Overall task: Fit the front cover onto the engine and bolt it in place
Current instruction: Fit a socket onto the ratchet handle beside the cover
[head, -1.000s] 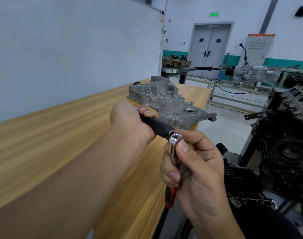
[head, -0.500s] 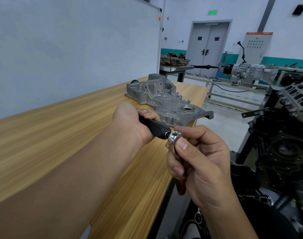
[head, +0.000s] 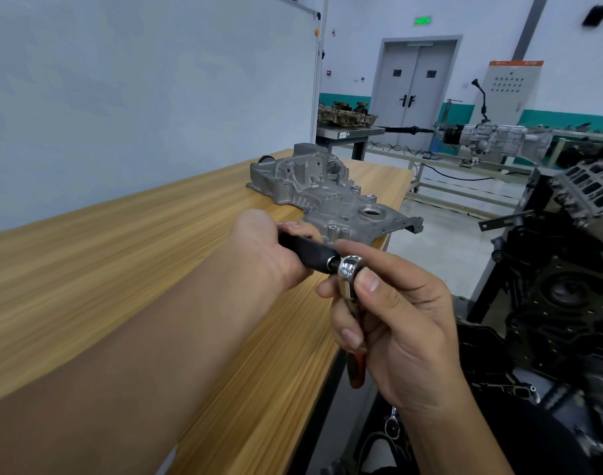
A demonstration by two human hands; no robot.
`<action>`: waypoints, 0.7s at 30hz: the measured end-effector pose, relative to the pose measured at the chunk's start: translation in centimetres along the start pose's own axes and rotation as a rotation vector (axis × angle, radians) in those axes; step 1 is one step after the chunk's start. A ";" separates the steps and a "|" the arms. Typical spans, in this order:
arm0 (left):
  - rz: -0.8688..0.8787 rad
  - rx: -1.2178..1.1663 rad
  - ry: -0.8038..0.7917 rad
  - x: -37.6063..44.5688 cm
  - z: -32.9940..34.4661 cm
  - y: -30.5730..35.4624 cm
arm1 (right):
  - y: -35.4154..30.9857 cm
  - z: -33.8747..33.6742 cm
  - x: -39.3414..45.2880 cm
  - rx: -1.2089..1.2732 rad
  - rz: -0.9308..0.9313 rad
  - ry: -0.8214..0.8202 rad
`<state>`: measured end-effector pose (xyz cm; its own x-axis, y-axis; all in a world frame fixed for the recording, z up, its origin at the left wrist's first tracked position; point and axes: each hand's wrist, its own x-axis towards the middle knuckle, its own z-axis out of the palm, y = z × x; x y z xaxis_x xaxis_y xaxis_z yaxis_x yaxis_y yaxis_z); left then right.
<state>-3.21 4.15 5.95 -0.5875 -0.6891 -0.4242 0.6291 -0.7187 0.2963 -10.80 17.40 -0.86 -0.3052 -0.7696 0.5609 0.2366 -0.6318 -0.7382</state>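
Note:
The grey cast front cover (head: 322, 193) lies flat on the wooden bench (head: 132, 269), its near corner overhanging the right edge. The dark engine (head: 567, 275) stands on a stand at the right. My left hand (head: 269, 255) is closed around a black cylindrical tool piece (head: 307, 250). Its tip meets the chrome ratchet head (head: 349, 267), which my right hand (head: 392, 320) grips between thumb and fingers. A red-and-black handle end (head: 357, 370) sticks out below my right palm. Both hands hover over the bench's right edge, in front of the cover.
A whiteboard wall runs along the left behind the bench. A gearbox on a frame (head: 492, 138) and a table with engine parts (head: 348, 118) stand at the back near grey double doors. Black parts and a wrench (head: 393, 425) lie low at the right.
Both hands and the tool have stayed together with little motion; the view has shifted slightly, and the red handle end has swung a bit to the right.

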 end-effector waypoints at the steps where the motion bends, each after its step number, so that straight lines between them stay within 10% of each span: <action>1: -0.004 -0.001 0.003 0.0 0.0 0.0 | 0.0 0.0 0.0 0.009 0.001 0.000; 11: 0.116 0.009 0.003 -1.0 0.6 -0.5 | -0.3 -0.1 0.1 -0.008 -0.016 0.031; 21: 0.314 -0.148 -0.318 -2.4 2.2 0.6 | -0.6 1.1 0.6 0.133 0.008 0.086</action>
<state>-2.53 5.19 9.06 -0.4693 -0.8820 -0.0429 0.8537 -0.4656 0.2334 -10.08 17.19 0.34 -0.3796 -0.7676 0.5164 0.3580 -0.6366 -0.6830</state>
